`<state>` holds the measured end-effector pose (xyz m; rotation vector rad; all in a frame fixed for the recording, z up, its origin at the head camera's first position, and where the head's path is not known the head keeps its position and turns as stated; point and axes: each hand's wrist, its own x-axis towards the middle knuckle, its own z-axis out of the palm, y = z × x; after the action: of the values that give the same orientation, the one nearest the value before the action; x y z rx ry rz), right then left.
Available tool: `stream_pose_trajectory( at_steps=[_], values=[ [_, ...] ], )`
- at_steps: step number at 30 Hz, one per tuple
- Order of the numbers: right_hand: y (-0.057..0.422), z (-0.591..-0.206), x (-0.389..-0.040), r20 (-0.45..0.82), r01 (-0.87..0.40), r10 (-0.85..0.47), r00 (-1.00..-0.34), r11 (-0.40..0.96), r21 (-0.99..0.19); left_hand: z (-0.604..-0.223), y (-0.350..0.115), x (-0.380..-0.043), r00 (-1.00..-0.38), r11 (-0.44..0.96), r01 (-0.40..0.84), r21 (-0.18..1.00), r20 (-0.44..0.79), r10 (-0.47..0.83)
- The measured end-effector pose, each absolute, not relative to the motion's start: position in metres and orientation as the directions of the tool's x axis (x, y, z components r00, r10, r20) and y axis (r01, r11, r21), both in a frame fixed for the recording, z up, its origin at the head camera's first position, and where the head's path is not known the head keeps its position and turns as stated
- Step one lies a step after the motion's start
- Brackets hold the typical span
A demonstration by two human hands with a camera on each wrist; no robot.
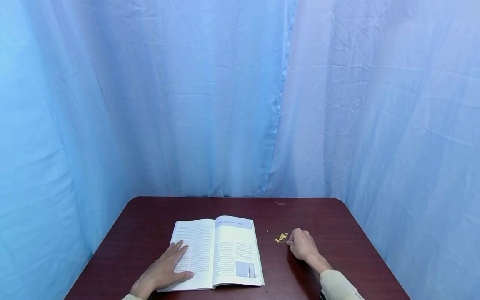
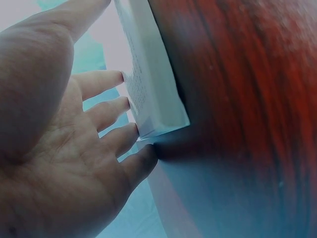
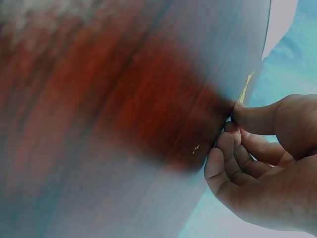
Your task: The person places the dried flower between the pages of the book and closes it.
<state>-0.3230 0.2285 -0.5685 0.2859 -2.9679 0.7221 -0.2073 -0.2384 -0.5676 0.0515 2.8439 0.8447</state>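
An open book (image 1: 232, 237) with printed pages lies on the table. My left hand (image 1: 165, 266) rests on its left page with fingers spread and thumb out. From the left wrist view, the straight fingers of that hand (image 2: 74, 144) reach the edge of the book (image 2: 158, 84). Right of the book, my right hand (image 1: 304, 246) pinches a small sprig of yellow flowers (image 1: 281, 238) by its thin stem, low at the tabletop. In the right wrist view the thumb and index finger meet at the sprig (image 3: 244, 87), and the other fingers are curled.
The dark red-brown table (image 1: 330, 221) has rounded far corners. Tiny yellow bits (image 3: 196, 148) lie on the tabletop near the right hand. A pale mark (image 1: 280, 203) shows near the far edge. Blue curtains (image 1: 210, 104) hang behind and on both sides.
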Motion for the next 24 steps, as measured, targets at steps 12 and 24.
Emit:
stream_pose_trajectory(
  at_steps=[12,24],
  values=[
    [0.225,-0.564,-0.324,0.044,-0.134,-0.128,-0.991,0.883,-0.449,-0.566,-0.237,-0.206,-0.985,0.836,-0.016,0.548,-0.155,0.082],
    [0.217,-0.559,-0.327,0.000,-0.105,-0.117,-0.993,0.895,-0.434,-0.564,-0.237,-0.206,-0.982,0.832,-0.032,0.554,-0.171,0.077]
  ],
)
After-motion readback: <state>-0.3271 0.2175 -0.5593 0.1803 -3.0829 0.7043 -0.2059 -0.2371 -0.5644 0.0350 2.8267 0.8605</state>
